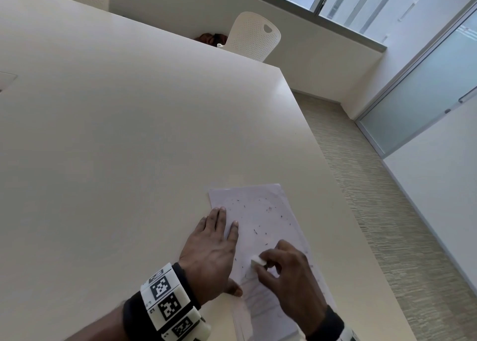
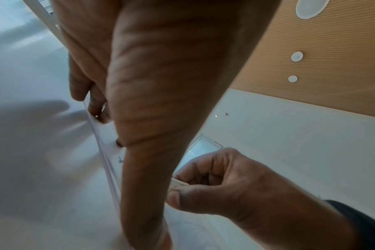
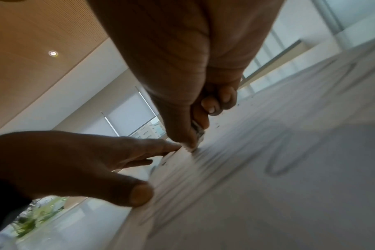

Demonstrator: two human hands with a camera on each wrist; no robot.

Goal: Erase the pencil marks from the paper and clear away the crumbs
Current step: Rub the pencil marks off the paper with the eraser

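Note:
A white sheet of paper [image 1: 263, 219] lies near the table's right edge, with faint pencil marks [image 3: 285, 162] and dark eraser crumbs [image 1: 255, 231] scattered over it. My left hand [image 1: 214, 250] lies flat with straight fingers on the paper's left edge and presses it down. My right hand [image 1: 286, 265] pinches a small white eraser [image 1: 258, 261] between thumb and fingers, its tip down on the paper's lower part. In the right wrist view the eraser [image 3: 198, 135] touches the sheet beside the left hand's fingers [image 3: 161, 147]. The left wrist view shows the eraser [image 2: 178, 183] in the right hand [image 2: 214, 184].
The cream table [image 1: 116, 147] stretches wide to the left and far side; its right edge runs close to the paper. A white perforated chair [image 1: 254, 34] stands at the far side. Striped floor [image 1: 374, 198] and a glass door [image 1: 426, 95] lie to the right.

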